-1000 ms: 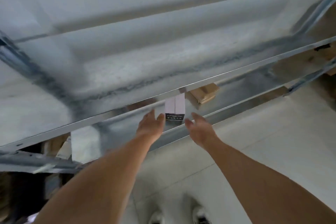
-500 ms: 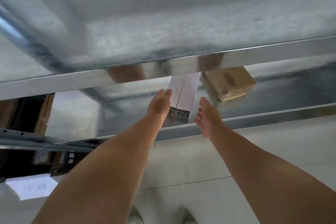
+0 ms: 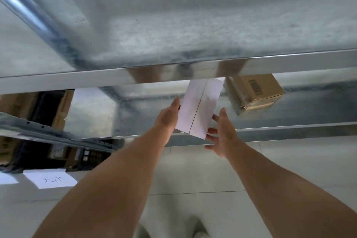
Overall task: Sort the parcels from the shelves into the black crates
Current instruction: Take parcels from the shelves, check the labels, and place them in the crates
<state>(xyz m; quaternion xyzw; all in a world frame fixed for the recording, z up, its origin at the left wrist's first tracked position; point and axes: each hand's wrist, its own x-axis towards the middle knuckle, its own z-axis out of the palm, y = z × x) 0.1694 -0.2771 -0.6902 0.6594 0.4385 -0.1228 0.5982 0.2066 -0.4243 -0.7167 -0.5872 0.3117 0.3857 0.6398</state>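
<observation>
A white rectangular parcel (image 3: pixel 200 106) with a dark seam down its middle is tilted up at the front edge of a shiny metal shelf (image 3: pixel 289 128). My left hand (image 3: pixel 167 117) presses against its left side and my right hand (image 3: pixel 222 134) cups its lower right corner, so both hold it. Its far end is hidden under the upper shelf beam (image 3: pixel 77 81). A brown cardboard parcel (image 3: pixel 255 91) with a barcode lies on the same shelf, just to the right of the white one.
A wide metal shelf top fills the upper view. At the left, a lower rack holds brown boxes (image 3: pixel 17 102) and dark crates (image 3: pixel 90 157). A paper label (image 3: pixel 51 179) with handwriting lies at the lower left. Pale floor lies below.
Both hands have closed in on the white parcel and tipped it up and toward me, off the shelf's front edge. The view has dropped and moved closer to the shelf.
</observation>
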